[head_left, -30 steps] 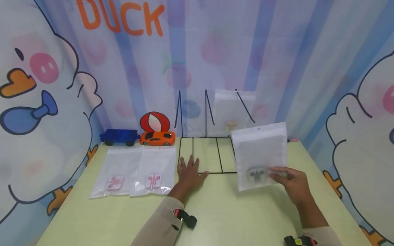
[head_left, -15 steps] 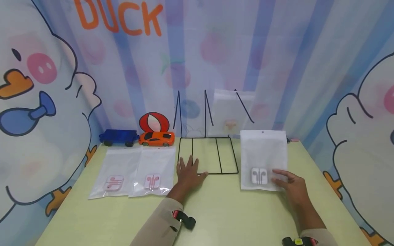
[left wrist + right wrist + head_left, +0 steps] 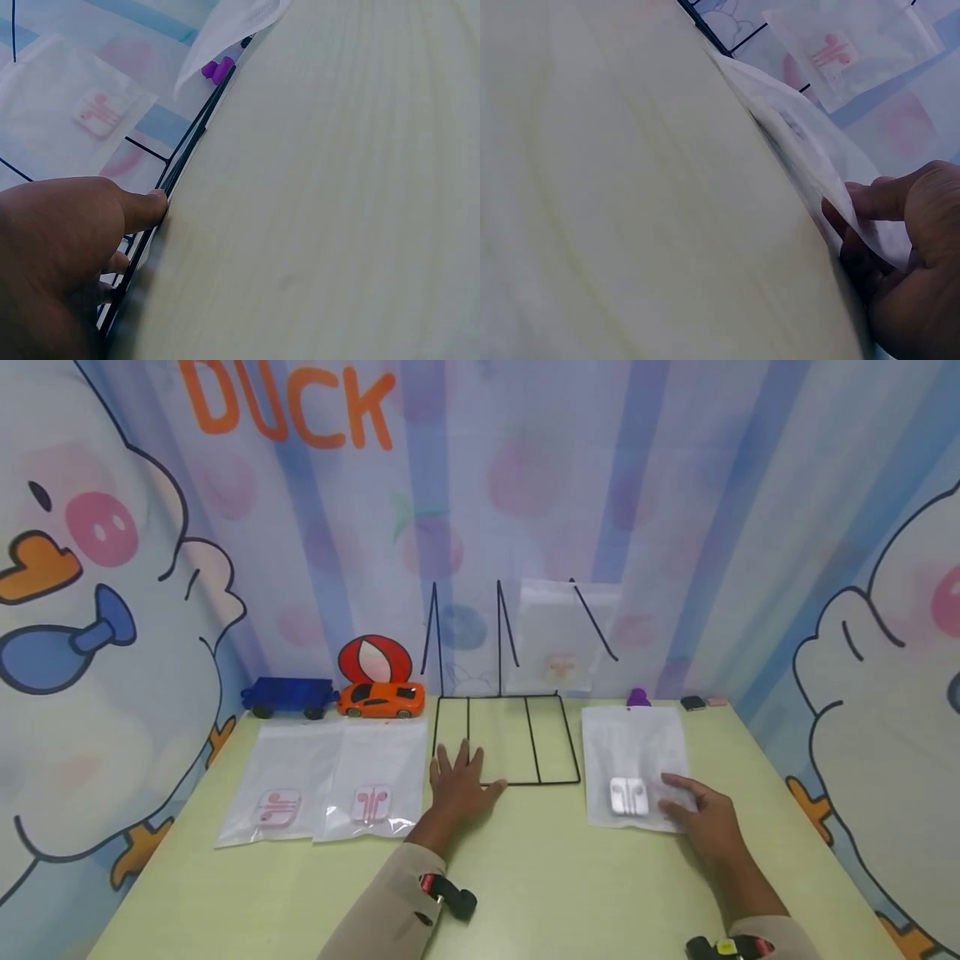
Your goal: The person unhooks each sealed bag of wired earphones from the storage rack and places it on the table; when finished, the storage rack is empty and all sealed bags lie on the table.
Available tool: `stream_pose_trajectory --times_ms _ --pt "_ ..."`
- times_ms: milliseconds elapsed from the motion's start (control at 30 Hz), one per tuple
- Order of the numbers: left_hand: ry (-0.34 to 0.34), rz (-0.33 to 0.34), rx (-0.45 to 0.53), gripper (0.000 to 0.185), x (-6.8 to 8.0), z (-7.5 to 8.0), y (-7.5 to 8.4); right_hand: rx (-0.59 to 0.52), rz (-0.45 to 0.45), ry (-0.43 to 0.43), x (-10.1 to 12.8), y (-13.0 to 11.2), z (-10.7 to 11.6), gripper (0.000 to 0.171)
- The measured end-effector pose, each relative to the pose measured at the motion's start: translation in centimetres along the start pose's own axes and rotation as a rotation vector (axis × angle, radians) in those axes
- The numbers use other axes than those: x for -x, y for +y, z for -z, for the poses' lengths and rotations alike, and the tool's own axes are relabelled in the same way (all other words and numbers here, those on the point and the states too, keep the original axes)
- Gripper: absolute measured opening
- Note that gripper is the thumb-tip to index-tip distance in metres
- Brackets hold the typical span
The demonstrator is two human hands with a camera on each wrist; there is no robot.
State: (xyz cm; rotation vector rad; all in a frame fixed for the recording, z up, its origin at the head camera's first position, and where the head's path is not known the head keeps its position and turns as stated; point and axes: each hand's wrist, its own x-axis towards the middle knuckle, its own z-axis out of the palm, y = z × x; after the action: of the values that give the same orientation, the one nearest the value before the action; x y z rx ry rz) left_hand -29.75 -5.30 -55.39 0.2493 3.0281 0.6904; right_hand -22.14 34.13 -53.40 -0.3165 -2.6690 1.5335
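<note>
My right hand (image 3: 712,827) pinches the right edge of a white zip pouch (image 3: 633,739) between thumb and fingers. The pouch lies low over the table, right of the black wire rack (image 3: 534,739), and shows white earphones in a square case (image 3: 628,796). In the right wrist view the pouch (image 3: 795,127) curves up at its gripped edge. My left hand (image 3: 459,793) rests with spread fingers on the rack's front left; its thumb (image 3: 146,210) lies along the base bar. Another pouch (image 3: 543,627) hangs on the rack's right hook.
Two pouches with pink-looking earphones, a left one (image 3: 296,760) and a right one (image 3: 386,752), lie overlapping at left. Behind them stand a blue toy trailer (image 3: 291,695) and an orange toy car (image 3: 382,699). A purple object (image 3: 638,697) and a small black item (image 3: 693,702) sit at the back right.
The right hand has lowered the pouch from a raised, upright pose toward the table, uncovering the purple and black items behind. The left hand has stayed on the rack.
</note>
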Motion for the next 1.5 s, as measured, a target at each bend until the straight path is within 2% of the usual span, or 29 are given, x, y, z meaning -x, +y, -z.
stream_pose_trajectory --times_ms 167,300,433,600,867,1067,1333,1500 --pt "0.002 -0.002 0.003 0.082 0.0 -0.1 -0.1 0.128 0.035 -0.035 -0.2 -0.1 0.1 0.059" --pt "0.003 -0.002 0.01 0.082 0.1 -0.1 0.0 0.189 0.073 -0.045 -0.4 -0.2 0.1 0.062" --pt "0.004 -0.002 0.007 0.082 0.1 -0.1 -0.1 0.25 0.082 -0.015 -0.5 -0.1 0.0 0.063" --pt "-0.002 0.002 0.002 0.081 0.1 -0.1 -0.1 0.301 0.039 0.043 -0.4 -0.1 -0.3 0.067" --pt "0.011 -0.007 0.008 0.079 0.1 -0.1 -0.1 0.235 -0.03 0.085 -0.1 -0.6 -0.5 0.065" --pt "0.009 -0.006 0.012 0.079 0.3 0.2 0.0 0.213 -0.013 0.09 -0.1 -0.4 -0.4 0.062" --pt "0.007 -0.009 -0.006 0.08 0.3 0.4 0.1 0.243 0.03 0.078 -0.7 0.3 -0.2 0.061" --pt "0.007 -0.006 -0.001 0.079 0.1 0.3 0.1 0.201 0.002 0.084 -0.9 -0.1 0.6 0.064"
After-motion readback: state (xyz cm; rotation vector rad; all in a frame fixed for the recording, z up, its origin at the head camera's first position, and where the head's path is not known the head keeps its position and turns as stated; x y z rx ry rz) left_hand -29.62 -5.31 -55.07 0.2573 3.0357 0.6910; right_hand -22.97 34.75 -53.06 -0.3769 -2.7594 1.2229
